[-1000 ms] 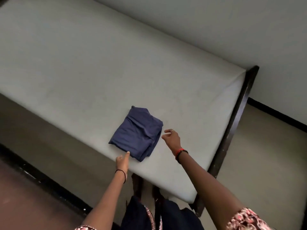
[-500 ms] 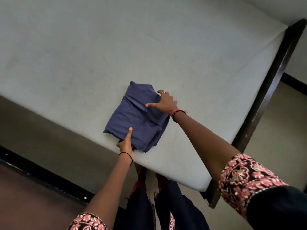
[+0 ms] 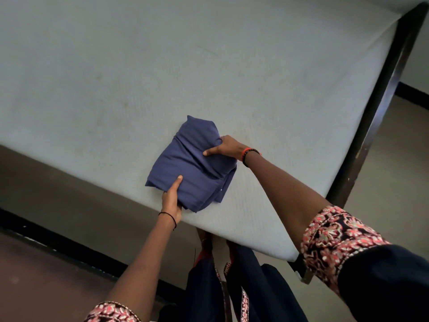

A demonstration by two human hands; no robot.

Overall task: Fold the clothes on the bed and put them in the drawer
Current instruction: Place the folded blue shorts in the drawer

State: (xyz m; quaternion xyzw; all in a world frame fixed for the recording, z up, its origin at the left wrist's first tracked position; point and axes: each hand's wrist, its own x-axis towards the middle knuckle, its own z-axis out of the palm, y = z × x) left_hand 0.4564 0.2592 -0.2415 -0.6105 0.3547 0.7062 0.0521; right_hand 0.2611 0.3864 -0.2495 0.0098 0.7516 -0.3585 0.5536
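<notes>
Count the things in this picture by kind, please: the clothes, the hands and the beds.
Blue cloth, folded, lying on the bed: 1
Hands, the left hand and the right hand, both gripping the cloth: 2
Bed: 1
Total: 4

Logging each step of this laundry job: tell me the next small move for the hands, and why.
Probably lift the folded blue garment off the mattress. It already lies folded near the mattress's edge; the left hand grips its near edge, thumb on top, and the right hand grips its right side. No drawer is in view.
</notes>
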